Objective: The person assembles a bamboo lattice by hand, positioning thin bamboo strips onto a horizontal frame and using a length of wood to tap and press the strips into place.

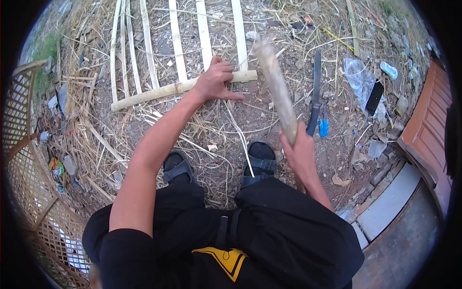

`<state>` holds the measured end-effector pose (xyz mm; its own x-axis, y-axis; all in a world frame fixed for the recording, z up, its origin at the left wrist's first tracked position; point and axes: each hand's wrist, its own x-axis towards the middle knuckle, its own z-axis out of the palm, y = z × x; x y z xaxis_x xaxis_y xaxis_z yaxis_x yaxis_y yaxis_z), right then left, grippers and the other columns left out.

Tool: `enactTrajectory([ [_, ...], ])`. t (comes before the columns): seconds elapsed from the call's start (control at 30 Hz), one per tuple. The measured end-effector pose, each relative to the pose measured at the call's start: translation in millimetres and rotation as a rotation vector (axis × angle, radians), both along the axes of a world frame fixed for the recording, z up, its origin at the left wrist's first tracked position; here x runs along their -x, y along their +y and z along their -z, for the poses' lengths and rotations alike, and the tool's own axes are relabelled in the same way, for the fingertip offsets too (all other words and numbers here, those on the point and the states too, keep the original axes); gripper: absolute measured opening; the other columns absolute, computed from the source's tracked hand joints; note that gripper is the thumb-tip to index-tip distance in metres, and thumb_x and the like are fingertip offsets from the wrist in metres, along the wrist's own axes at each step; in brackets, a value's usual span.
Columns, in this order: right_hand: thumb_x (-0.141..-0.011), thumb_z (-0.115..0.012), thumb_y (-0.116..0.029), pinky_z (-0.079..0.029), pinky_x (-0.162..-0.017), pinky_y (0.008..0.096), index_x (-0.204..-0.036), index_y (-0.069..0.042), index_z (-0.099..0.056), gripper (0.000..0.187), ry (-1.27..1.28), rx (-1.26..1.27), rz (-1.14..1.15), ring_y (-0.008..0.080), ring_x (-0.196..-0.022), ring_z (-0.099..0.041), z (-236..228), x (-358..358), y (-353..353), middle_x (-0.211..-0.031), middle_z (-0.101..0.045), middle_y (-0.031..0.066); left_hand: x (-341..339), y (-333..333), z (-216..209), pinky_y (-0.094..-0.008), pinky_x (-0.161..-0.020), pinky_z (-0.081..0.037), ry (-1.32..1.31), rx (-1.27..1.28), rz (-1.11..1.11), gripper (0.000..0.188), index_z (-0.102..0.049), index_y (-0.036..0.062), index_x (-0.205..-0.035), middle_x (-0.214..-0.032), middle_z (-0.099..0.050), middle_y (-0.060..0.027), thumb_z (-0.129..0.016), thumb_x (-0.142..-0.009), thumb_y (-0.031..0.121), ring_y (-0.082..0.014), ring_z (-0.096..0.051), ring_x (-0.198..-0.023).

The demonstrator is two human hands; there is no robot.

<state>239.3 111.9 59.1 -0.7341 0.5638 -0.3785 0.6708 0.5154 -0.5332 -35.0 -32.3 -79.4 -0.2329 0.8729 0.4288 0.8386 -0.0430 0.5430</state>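
Observation:
A frame of pale split-bamboo slats (176,41) lies on the ground ahead of me, their near ends meeting a thicker wooden crossbar (144,98). My left hand (216,83) grips this crossbar toward its right end, fingers curled and thumb stretched to the right. Part of the bar is hidden under it. In my right hand (301,151) is a thick wooden stick (281,98), raised and slanting up to the left, its far end smeared by motion. Right of the stick, a long dark-bladed machete (316,82) rests on the soil.
Bamboo shavings and straw litter the ground around my sandals (261,153). A lattice panel (45,202) stands at left. Plastic bags (357,77), a crumpled can (389,70) and a blue scrap (324,126) lie at right, near a brown panel (428,120) and a tiled edge (390,200).

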Motion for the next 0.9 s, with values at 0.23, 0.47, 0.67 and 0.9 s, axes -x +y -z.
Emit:
enactTrajectory([
  [0.23, -0.091, -0.069, -0.022, -0.052, -0.061, 0.0518, -0.106, 0.002, -0.048, 0.036, 0.149, -0.113, -0.039, 0.0516, -0.073, -0.066, 17, -12, -9, -0.074, -0.064, 0.0290, 1, 2, -3, -0.0349, -0.084, -0.039, -0.006, 0.030, 0.008, 0.066, -0.051, 0.0074, -0.053, -0.061, -0.044, -0.0038, -0.089, -0.058, 0.061, -0.0210, -0.050, -0.069],
  [0.47, -0.092, -0.066, -0.025, -0.051, -0.064, 0.0575, -0.102, 0.001, -0.047, 0.034, 0.357, -0.077, 0.109, 0.0509, -0.074, -0.066, -18, 0, -16, -0.080, -0.065, 0.0323, -2, 8, -2, -0.0368, -0.087, -0.040, 0.003, 0.083, 0.029, 0.066, -0.050, 0.0074, -0.052, -0.062, -0.044, -0.0040, -0.088, -0.059, 0.061, -0.0217, -0.050, -0.069],
  [0.67, -0.091, -0.070, -0.027, -0.049, -0.060, 0.0556, -0.101, 0.001, -0.048, 0.036, 0.082, -0.028, -0.030, 0.0515, -0.073, -0.064, -6, 6, -12, -0.078, -0.065, 0.0290, -6, -11, 7, -0.0358, -0.088, -0.040, -0.051, 0.142, -0.001, 0.064, -0.059, 0.0059, -0.055, -0.060, -0.046, -0.0031, -0.087, -0.060, 0.063, -0.0195, -0.052, -0.071],
  [0.9, -0.093, -0.067, -0.027, -0.051, -0.060, 0.0528, -0.104, 0.001, -0.049, 0.035, -0.174, -0.108, -0.086, 0.0505, -0.073, -0.066, 25, -19, -8, -0.077, -0.066, 0.0281, -2, 10, -4, -0.0361, -0.089, -0.041, 0.012, 0.062, 0.027, 0.065, -0.059, 0.0057, -0.054, -0.060, -0.047, -0.0024, -0.087, -0.060, 0.064, -0.0195, -0.052, -0.071],
])
